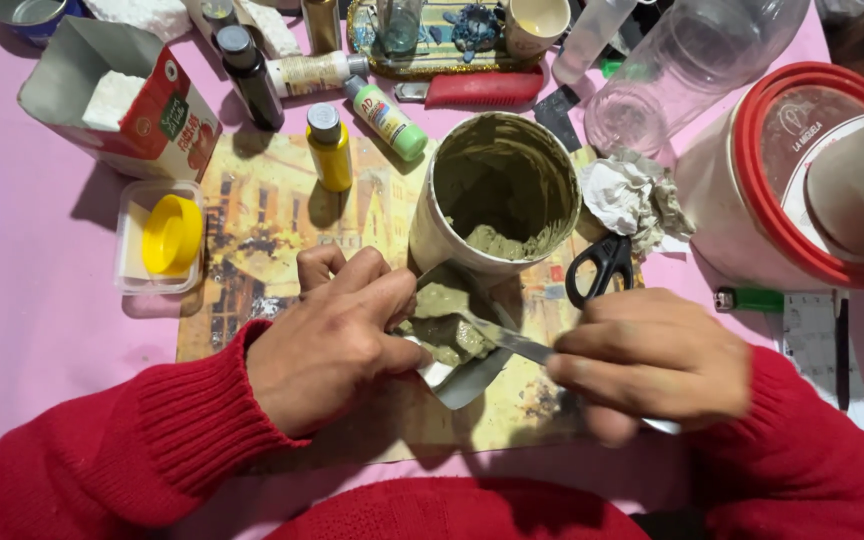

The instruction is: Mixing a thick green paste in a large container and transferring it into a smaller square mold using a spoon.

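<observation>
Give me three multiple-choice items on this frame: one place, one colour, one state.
1. Where are the scissors?
A. right of the tub
B. inside the carton
C. in the left hand

2. What colour is the paste in the tub?
A. bright blue
B. grey-green
C. orange

3. How is the tub?
A. sealed with a lid
B. open
C. upside down

Key: 1 A, the black handles lie by the tub's right side. 2 B, grey-green paste coats the inside. 3 B, no lid on it, the inside shows.

black scissors (600,268), yellow paint bottle (330,148), crumpled tissue (636,197)
</observation>
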